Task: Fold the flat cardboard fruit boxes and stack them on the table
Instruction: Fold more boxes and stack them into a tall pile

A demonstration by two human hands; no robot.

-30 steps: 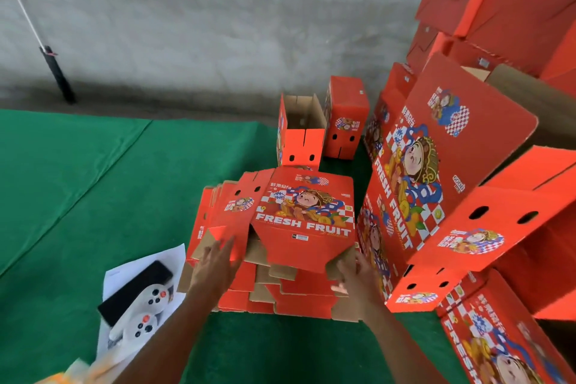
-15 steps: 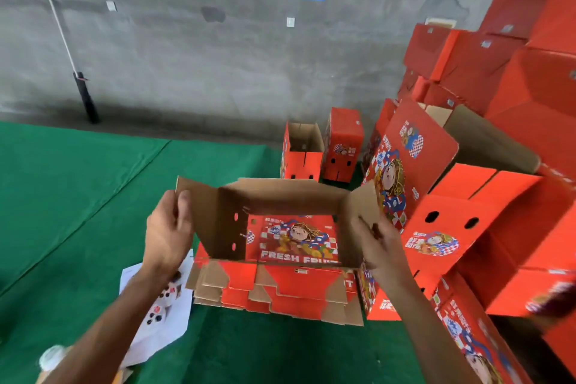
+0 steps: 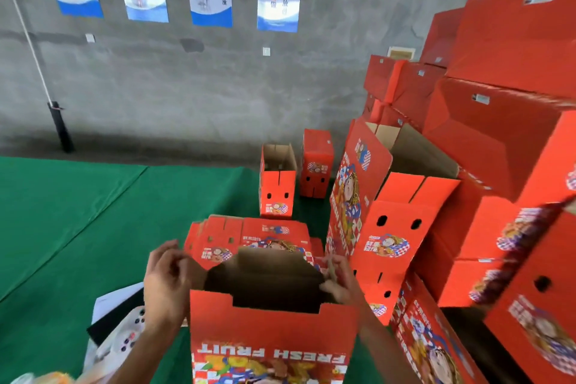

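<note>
Box [image 3: 271, 330] half-opened, held upright above the flat stack [image 3: 249, 237] on the green tabletop [image 3: 93, 212], left hand [image 3: 165, 284] and right hand [image 3: 339, 284] each pinching a side flap; light, stiff-ish cardboard, best gripped near creases.

The box [image 3: 271, 330] has been opened into a tube and raised upright, left hand [image 3: 165, 284] and right hand [image 3: 339, 284] gripping its sides.

Both hands raised, left [image 3: 166, 280] and right [image 3: 338, 282], fingers curled, pinching.
</note>
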